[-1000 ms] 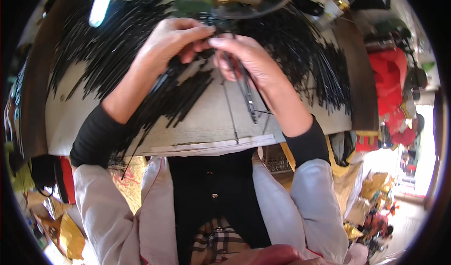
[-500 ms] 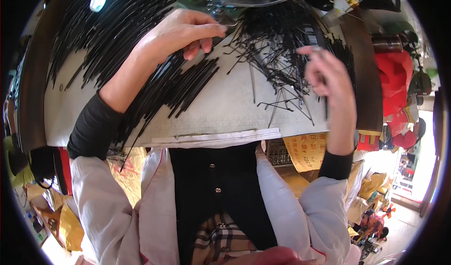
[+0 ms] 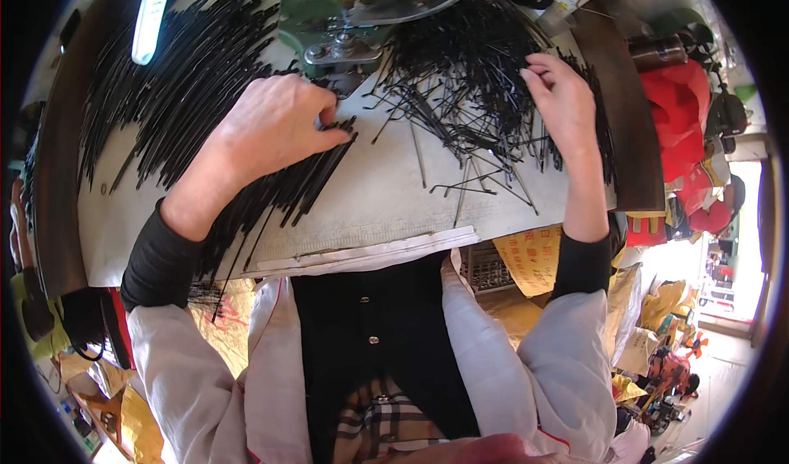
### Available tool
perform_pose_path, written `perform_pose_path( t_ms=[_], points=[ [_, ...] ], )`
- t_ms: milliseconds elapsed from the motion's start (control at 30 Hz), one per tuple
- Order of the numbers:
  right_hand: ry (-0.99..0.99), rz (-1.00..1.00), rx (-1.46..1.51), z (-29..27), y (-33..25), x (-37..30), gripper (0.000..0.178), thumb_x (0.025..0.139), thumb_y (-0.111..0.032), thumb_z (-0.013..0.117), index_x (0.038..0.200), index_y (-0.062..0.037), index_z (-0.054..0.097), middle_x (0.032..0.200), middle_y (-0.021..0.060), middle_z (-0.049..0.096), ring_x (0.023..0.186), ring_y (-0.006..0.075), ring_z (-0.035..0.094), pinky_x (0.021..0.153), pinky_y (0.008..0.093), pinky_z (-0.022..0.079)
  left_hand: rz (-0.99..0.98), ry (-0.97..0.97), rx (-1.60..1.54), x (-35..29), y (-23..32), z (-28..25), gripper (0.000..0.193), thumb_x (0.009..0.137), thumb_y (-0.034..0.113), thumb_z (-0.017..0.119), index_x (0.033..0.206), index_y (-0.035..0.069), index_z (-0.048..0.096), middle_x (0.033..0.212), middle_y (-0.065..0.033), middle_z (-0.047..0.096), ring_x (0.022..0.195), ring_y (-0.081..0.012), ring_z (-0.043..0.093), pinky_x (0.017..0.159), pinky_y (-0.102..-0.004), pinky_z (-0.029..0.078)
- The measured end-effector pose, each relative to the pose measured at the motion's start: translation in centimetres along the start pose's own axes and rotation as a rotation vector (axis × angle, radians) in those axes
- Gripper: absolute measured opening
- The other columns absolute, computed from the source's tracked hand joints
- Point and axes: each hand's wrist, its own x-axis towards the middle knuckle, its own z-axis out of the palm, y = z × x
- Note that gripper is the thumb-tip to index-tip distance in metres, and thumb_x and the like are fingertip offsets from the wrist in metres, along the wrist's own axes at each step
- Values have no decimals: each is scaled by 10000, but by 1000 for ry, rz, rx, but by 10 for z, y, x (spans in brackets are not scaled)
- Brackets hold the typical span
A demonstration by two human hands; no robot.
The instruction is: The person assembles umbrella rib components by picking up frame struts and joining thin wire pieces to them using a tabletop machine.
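Thin black rods [image 3: 316, 180] lie side by side in a slanting row on the pale worktop. My left hand [image 3: 275, 123] is over their upper ends, its thumb and forefinger closing on one rod's end; the other fingers are hidden beneath the palm. To the right spreads a tangled heap of thin black rods [image 3: 468, 69] with small bent ends. At its right edge is my right hand [image 3: 563, 106], with thumb and fingertips drawn together; whatever they may hold is too small to make out. Between the hands, toward the back, stands a green machine [image 3: 300, 41] with a metal clamp-like head [image 3: 341, 51].
A larger bundle of black rods [image 3: 177, 94] covers the worktop's left side. A lit white lamp bar [image 3: 154, 16] hangs above it. Dark wooden edges [image 3: 620, 110] border the table, and red bags [image 3: 674, 119] hang beyond the right one. A paper strip [image 3: 370, 250] lies along the front edge.
My left hand has come down from the machine's head to the row of rods. My right hand has moved up along the heap, fingers drawing together. The view has shifted, showing more machine.
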Motion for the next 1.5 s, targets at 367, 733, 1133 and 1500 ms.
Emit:
perform_pose_path(
  t_ms=[367, 733, 1133, 1500],
  points=[
    [-67, -138, -205, 38, -12, 13, 82, 792, -167, 577, 829, -110, 623, 808, 85, 624, 775, 312, 607, 659, 405, 484, 6, -9, -170, 5, -10, 13, 201, 708, 204, 671, 753, 15, 620, 588, -88, 589, 555, -249, 589, 545, -321, 456],
    [-220, 80, -90, 20, -22, 5, 201, 803, -123, 556, 981, -63, 630, 824, 116, 651, 753, 291, 620, 684, 345, 471, -45, 71, -170, 9, -18, 12, 151, 750, 168, 640, 803, 26, 636, 624, -78, 602, 578, -217, 600, 577, -286, 478],
    [-482, 174, 454, -11, -60, -19, 245, 827, -17, 556, 1071, -19, 573, 751, -48, 528, 595, 16, 420, 535, 165, 347, -61, 213, 87, 5, -18, 9, 137, 786, 160, 598, 848, 57, 663, 676, -100, 638, 633, -273, 622, 607, -320, 506],
    [-654, -32, 666, 14, -78, -19, 322, 819, 29, 559, 1141, 13, 547, 760, -19, 512, 647, 26, 428, 576, 176, 372, -81, 92, 83, -19, -18, -7, 164, 750, 178, 630, 849, 50, 661, 676, -110, 622, 624, -273, 609, 591, -323, 484]
  ],
)
